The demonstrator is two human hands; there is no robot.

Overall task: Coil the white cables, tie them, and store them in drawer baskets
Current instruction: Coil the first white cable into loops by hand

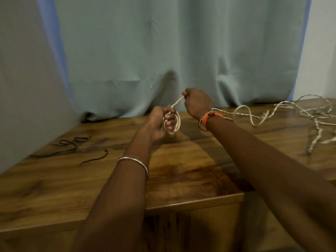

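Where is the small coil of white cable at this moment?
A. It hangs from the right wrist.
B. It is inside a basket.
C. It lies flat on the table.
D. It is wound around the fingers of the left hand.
D: the coil loops round the fingers of the left hand, while the right hand pinches the strand above it.

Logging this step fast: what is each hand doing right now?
Left hand: closed, holding a small coil of white cable looped around its fingers.
Right hand: closed, pinching the cable strand leading up from the coil.
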